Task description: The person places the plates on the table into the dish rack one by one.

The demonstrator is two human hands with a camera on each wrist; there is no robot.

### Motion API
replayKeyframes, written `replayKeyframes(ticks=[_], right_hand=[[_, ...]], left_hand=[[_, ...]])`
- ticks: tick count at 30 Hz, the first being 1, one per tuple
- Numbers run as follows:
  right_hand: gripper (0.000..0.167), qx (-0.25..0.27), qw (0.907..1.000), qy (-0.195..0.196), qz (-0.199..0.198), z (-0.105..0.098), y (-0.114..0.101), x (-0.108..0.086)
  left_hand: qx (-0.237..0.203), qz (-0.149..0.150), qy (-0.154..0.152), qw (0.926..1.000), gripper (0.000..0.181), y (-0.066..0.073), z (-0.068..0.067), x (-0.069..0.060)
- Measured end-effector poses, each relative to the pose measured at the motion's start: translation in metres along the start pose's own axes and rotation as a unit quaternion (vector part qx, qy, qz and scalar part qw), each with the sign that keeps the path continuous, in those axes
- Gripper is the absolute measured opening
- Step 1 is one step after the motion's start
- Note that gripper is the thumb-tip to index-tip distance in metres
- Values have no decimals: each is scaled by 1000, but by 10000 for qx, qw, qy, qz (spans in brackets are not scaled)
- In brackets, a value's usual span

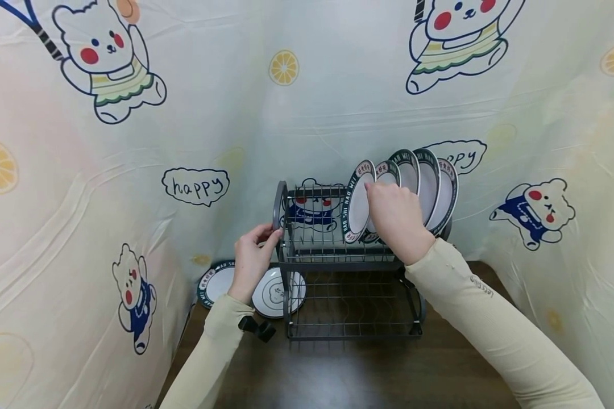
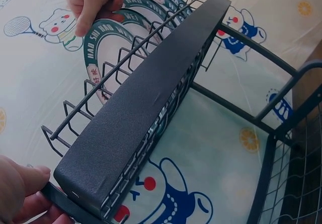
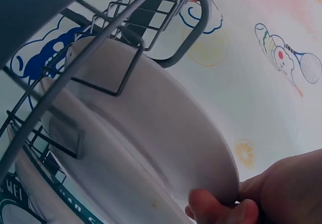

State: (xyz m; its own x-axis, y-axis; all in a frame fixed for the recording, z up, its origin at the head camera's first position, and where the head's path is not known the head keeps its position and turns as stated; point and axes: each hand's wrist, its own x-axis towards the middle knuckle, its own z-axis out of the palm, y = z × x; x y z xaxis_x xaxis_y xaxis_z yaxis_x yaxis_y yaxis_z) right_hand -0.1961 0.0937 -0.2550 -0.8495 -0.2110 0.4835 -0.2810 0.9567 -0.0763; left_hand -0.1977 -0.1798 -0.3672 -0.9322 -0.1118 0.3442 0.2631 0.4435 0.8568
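A dark two-tier dish rack (image 1: 337, 266) stands on the table, with several green-rimmed plates upright in the right part of its upper tier. My right hand (image 1: 399, 218) pinches the rim of the leftmost of them, a white plate (image 1: 359, 204); the right wrist view shows fingers at the edge of this plate (image 3: 166, 118). At the rack's upper left end, my left hand (image 1: 253, 258) grips the side frame between thumb and fingers. The left wrist view has this hand (image 2: 27, 194) low at the left, holding the frame's corner beside the dark side panel (image 2: 136, 103).
Two plates lie on the table left of the rack: a green-rimmed one (image 1: 220, 284) and a white one with a small drawing (image 1: 275, 292), partly behind the rack's leg. Printed cloth (image 1: 256, 142) hangs behind and at both sides. The wooden tabletop (image 1: 353, 372) extends in front.
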Motion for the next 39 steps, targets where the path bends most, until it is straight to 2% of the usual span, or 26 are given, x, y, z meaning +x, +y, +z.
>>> replayKeyframes(ticks=[8, 19, 22, 27, 32, 35, 39], right_hand=[[43, 24, 9999, -161, 43, -3, 2, 0], [37, 377, 9991, 76, 165, -8, 5, -3], [39, 317, 9988, 347, 165, -10, 7, -4], [46, 102, 9941, 1080, -28, -12, 9, -8], [38, 251, 9833, 1765, -369, -13, 13, -13], [34, 335, 9766, 2056, -534, -12, 17, -18], [37, 331, 9697, 2322, -676, -10, 24, -27]], left_hand=[[47, -28, -23, 10000, 25, -1, 1, 0], [33, -71, -44, 10000, 24, -1, 1, 0], [24, -79, -43, 10000, 23, 0, 1, 0], [1, -74, -39, 10000, 23, 0, 0, 0], [-1, -26, -35, 10000, 23, 0, 0, 0], [-3, -20, -38, 10000, 23, -1, 0, 0], [18, -37, -26, 10000, 23, -1, 1, 0]])
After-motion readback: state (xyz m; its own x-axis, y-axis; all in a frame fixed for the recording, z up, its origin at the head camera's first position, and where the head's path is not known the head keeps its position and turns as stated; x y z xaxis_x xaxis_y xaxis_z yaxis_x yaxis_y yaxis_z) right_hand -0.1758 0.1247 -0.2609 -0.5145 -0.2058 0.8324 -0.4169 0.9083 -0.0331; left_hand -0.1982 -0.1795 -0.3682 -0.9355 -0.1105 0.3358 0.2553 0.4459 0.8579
